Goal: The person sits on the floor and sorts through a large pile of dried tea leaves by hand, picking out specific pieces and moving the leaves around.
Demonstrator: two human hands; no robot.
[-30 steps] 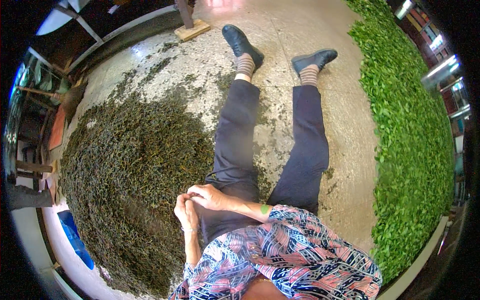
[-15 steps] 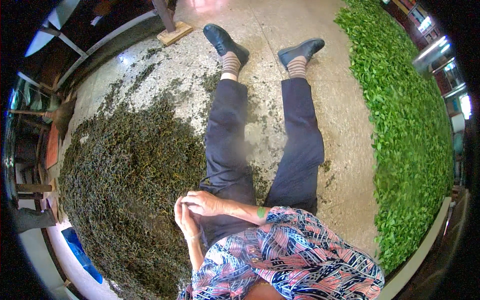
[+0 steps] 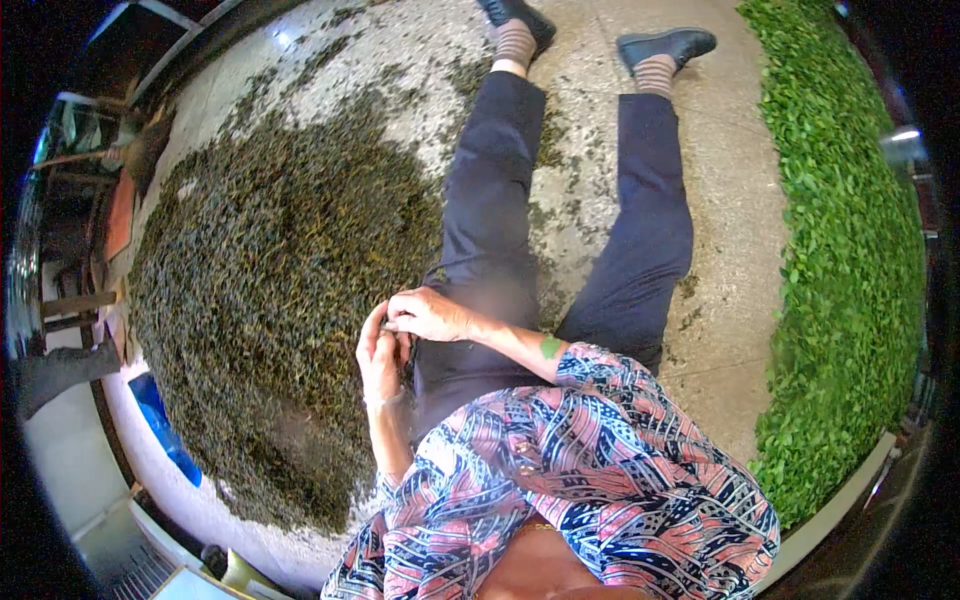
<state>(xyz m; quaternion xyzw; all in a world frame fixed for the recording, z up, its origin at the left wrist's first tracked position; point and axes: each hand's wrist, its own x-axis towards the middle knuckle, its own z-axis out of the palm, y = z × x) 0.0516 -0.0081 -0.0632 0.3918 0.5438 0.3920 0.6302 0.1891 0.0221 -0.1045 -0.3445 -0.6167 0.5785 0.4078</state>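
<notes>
My left hand [image 3: 381, 368] is raised above the right edge of a heap of dark, curled dried leaves [image 3: 280, 270], beside my thigh. Its fingers are bent and drawn together. Against its fingertips, my right hand [image 3: 436, 314] comes in from the right with thumb and fingers pinched. Anything between the two sets of fingertips is too small or hidden to make out. Neither hand touches the heap as far as I can see.
My outstretched legs [image 3: 490, 190] in dark trousers lie on the speckled floor [image 3: 735, 250], among scattered leaf bits. Fresh green leaves [image 3: 850, 260] form a thick band on the right. A blue object [image 3: 163, 425] lies beyond the heap at left, near a wooden piece [image 3: 78, 304].
The view has shifted, so heap and legs sit differently in the picture. My hands stay together; the right fingers now pinch at the left fingertips rather than lying over them.
</notes>
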